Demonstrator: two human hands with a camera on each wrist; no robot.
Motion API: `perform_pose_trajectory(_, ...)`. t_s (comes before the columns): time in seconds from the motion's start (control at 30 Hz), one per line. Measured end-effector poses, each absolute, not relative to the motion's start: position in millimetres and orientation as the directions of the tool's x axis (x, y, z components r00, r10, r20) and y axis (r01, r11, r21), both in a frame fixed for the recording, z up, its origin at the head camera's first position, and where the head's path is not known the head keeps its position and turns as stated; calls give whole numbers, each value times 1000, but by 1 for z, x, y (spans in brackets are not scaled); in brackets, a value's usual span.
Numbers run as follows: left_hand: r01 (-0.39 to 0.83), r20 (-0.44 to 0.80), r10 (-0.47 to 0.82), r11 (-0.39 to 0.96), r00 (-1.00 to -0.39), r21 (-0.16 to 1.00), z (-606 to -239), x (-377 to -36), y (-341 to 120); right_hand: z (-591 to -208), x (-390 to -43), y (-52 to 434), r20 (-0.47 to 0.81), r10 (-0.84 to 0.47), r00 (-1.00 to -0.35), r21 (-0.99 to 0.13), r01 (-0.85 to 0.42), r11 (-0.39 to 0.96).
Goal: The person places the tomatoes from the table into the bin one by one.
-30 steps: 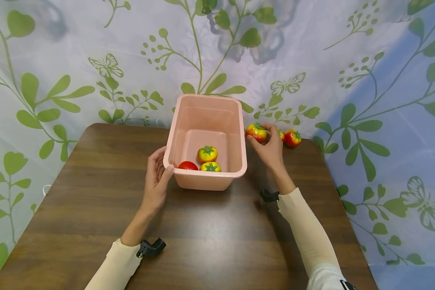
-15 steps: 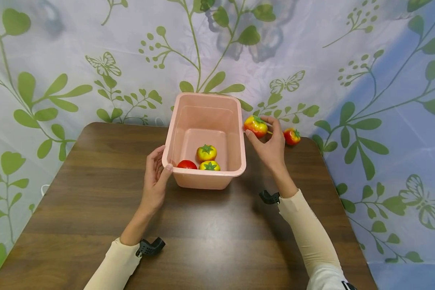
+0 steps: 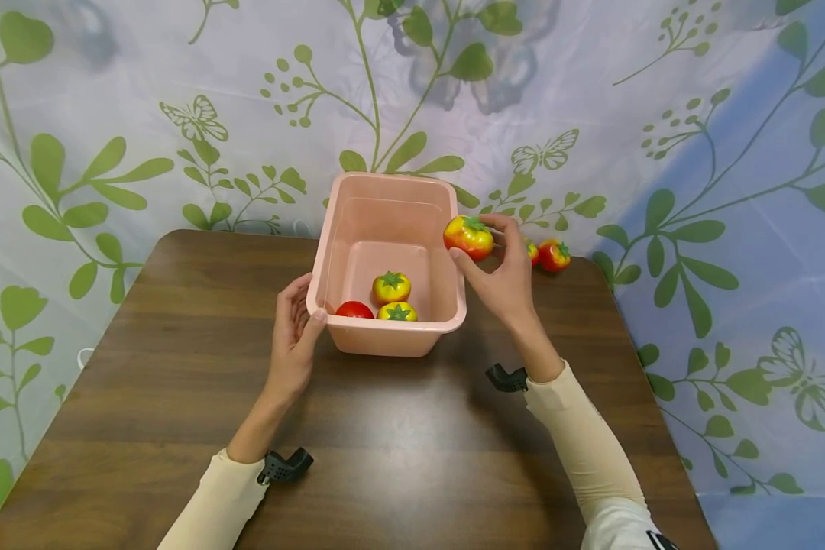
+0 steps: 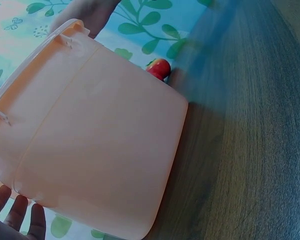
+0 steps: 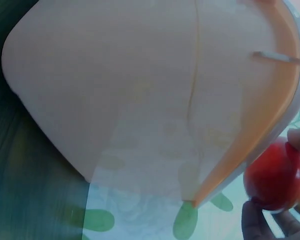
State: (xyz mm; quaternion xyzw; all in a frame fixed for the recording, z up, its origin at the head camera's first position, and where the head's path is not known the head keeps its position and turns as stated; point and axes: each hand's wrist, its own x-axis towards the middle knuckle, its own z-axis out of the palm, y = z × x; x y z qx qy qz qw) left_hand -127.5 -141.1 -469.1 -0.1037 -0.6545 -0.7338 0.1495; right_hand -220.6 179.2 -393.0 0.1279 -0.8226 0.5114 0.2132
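Note:
A pink plastic bin (image 3: 389, 336) stands at the far middle of the brown table (image 3: 385, 435). Inside it lie a red tomato (image 3: 354, 309) and two yellow-red tomatoes (image 3: 391, 287). My right hand (image 3: 498, 271) pinches another red-yellow tomato (image 3: 468, 237) over the bin's right rim; the right wrist view shows that tomato (image 5: 276, 175) beside the bin's wall (image 5: 140, 90). My left hand (image 3: 293, 336) grips the bin's near-left corner, thumb on the rim. The left wrist view shows the bin's outer wall (image 4: 90, 150) with my fingertips (image 4: 20, 220) at its lower edge.
Two more tomatoes (image 3: 554, 255) lie on the table's far right corner, one half hidden behind my right hand; one of them (image 4: 159, 68) peeks past the bin in the left wrist view. A leaf-print curtain (image 3: 179, 114) hangs behind and around the table.
My right hand has lifted the tomato from the table's far right and carried it leftward to the bin's right rim. The left hand and the bin have stayed put.

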Motion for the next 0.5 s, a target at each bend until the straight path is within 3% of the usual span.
perform_pose_trajectory(0.5,356,350,-79,-96,-934,929,-470,-127,-141,-397,-217,169,511,-89,-855,-783,-506,363)
